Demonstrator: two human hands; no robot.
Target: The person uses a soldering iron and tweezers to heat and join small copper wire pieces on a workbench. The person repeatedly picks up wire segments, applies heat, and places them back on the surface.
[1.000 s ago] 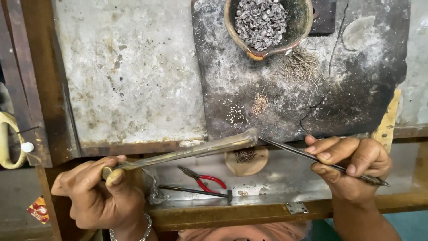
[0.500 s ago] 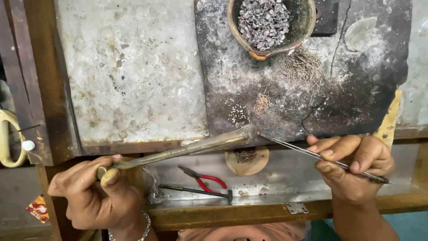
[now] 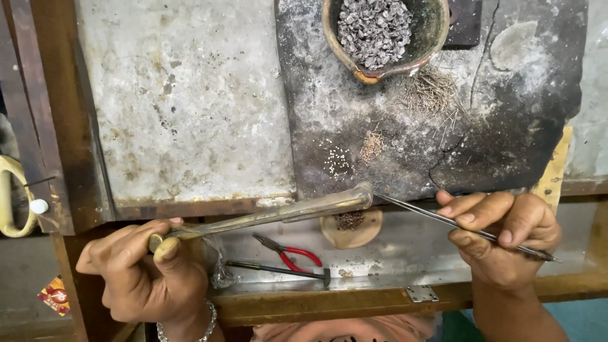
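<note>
My left hand (image 3: 142, 272) grips the near end of a long tapered metal tube (image 3: 278, 212), thumb over its end; the tube runs up and right to its wider tip near the dark slab's front edge. My right hand (image 3: 503, 237) pinches thin dark tweezers (image 3: 443, 220), whose point meets the tube's tip. Just below that meeting point sits a small round wooden disc (image 3: 351, 229) carrying a heap of tiny dark bits. On the charred slab (image 3: 506, 126) lie small white beads (image 3: 335, 161) and a tuft of fine wire pieces (image 3: 372, 147).
A clay bowl (image 3: 380, 38) of grey metal bits stands at the slab's far edge, thin wires (image 3: 434, 95) strewn beside it. Red-handled pliers (image 3: 288, 250) and a small hammer (image 3: 278, 270) lie in the metal tray (image 3: 405, 253) below. A grey stone plate (image 3: 183, 101) fills the left.
The tube's tip and the tweezers' point have stayed together while shifting slightly left and up over the wooden disc. Both hands keep their grips.
</note>
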